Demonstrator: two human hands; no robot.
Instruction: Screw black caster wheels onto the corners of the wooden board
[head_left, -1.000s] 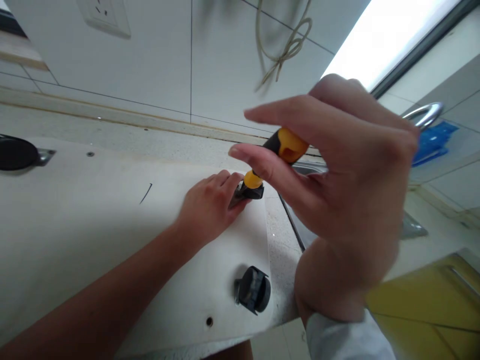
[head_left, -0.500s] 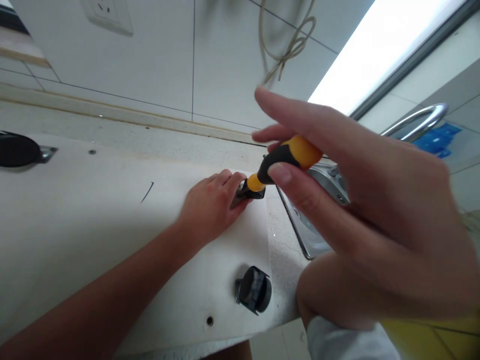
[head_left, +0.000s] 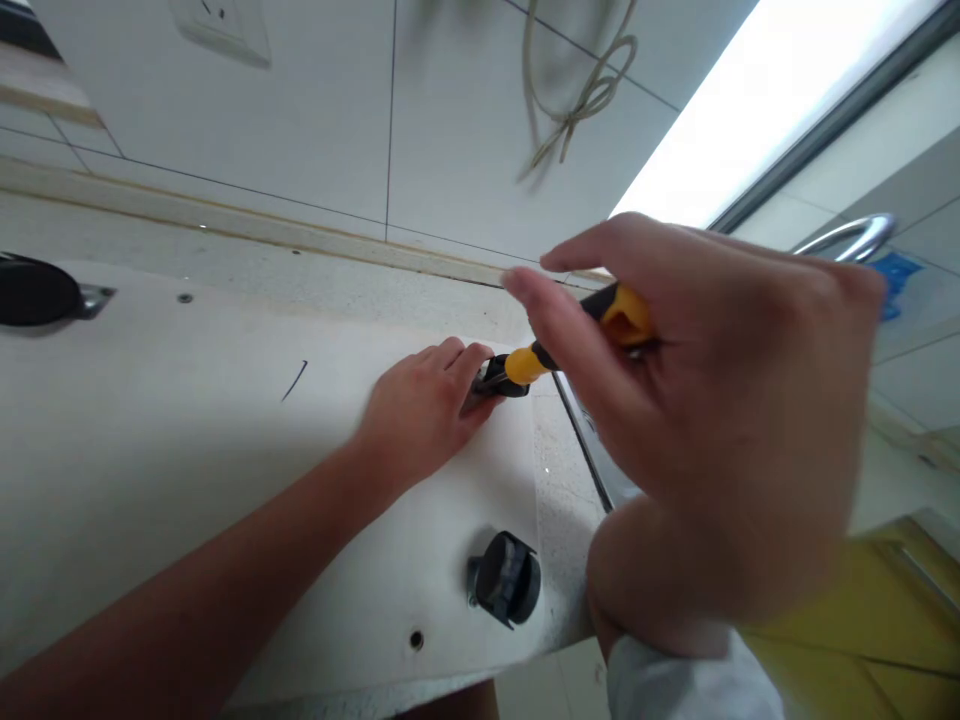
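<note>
My right hand (head_left: pixel 720 400) is closed around the handle of a yellow and black screwdriver (head_left: pixel 527 364). Its shaft slants down to the left into a black caster (head_left: pixel 514 386) at the white board's (head_left: pixel 337 580) far right corner. My left hand (head_left: pixel 424 405) rests on the board with its fingers closed round that caster, whose metal part shows between thumb and fingers. The screwdriver's tip is hidden there. A second black caster (head_left: pixel 508 578) sits on the board's near right corner, and another black caster (head_left: pixel 37 292) at the far left.
A steel sink (head_left: pixel 592 455) with a curved faucet (head_left: pixel 851 238) lies to the right, partly behind my right hand. The board has a hole (head_left: pixel 416 640) near its front edge and a pen mark (head_left: pixel 295 381). A tied cord (head_left: pixel 577 110) hangs on the tiled wall behind.
My right hand has turned on the screwdriver's handle, its fingers changing from stretched apart to curled around it. My left hand stays on the caster.
</note>
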